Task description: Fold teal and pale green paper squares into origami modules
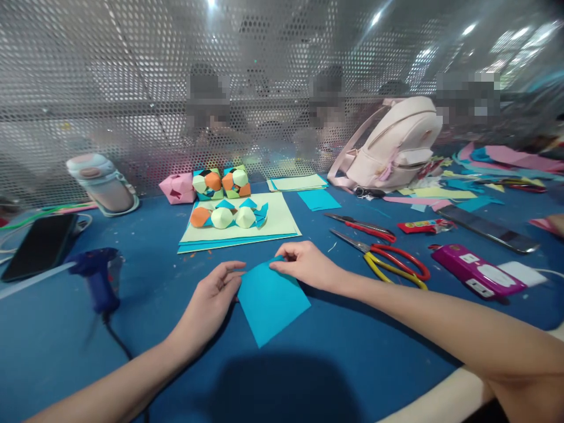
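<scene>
A square sheet of blue paper [274,302] is held just above the blue table, one corner pointing toward me. My right hand [308,265] pinches its far corner between thumb and fingers. At the left corner, my left hand [218,294] has its thumb and curled fingers on the edge; some of its fingertips are hidden. Beyond the hands, folded paper pieces [221,218] in orange, pale green and blue lie on a stack of pale green and blue paper [275,220]. Another blue sheet [319,200] rests farther back.
Scissors with red and yellow handles [396,264] and red-handled scissors [363,226] lie to the right, near a purple power strip [480,271]. Folded paper balls [207,185] and a backpack [396,144] stand behind. A blue glue gun [101,279], phone [42,244] and bottle [103,185] are left.
</scene>
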{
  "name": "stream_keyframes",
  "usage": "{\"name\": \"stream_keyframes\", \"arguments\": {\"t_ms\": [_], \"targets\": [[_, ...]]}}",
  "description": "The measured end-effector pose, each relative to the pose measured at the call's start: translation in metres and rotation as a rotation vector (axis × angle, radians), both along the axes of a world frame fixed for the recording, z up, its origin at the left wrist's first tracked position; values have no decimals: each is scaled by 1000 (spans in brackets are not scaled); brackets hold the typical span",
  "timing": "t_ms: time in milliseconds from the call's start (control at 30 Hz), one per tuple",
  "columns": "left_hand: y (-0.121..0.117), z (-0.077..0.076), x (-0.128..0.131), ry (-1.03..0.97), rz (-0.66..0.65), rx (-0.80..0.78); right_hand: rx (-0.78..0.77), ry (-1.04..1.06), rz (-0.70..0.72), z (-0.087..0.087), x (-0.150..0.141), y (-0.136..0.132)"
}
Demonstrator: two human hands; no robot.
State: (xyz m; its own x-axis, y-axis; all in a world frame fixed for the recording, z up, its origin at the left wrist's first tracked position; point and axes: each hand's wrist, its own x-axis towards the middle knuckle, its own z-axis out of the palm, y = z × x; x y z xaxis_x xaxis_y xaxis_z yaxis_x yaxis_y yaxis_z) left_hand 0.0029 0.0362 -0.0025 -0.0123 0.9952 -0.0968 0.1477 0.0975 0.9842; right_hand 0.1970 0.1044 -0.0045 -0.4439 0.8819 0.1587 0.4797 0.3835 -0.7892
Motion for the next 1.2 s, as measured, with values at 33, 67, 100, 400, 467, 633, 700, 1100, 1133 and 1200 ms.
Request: {"name": "stream_keyframes", "arguments": {"t_ms": [33, 67, 100, 400, 467, 633, 700, 1100, 1133, 1200], "targets": [[0, 1, -1, 4, 5, -2, -7, 20, -17, -2, 0, 1], [1, 2, -2, 2, 11, -12, -18, 34, -27, -3, 0, 1], [2, 3, -3, 3, 18, -27, -33, 45, -34, -4, 0, 1], [8, 6, -11, -124, 127, -62, 422, 86, -36, -12, 6, 2], [10, 3, -12, -179, 154, -80, 652, 35, 120, -11, 8, -2], [13, -1, -12, -283, 201, -138, 920, -216, 558, -13, 7, -14], [14, -2, -12, -295, 189, -146, 982, -266, 507, -15, 6, -17], [16, -1, -20, -228, 128, -19, 1149, -101, 499, -17, 10, -9], [16, -1, -21, -270, 135, -10, 1095, -49, 479, -16, 10, -11], [17, -1, -22, -354, 140, 25, 920, 84, 409, -12, 8, -16]]}}
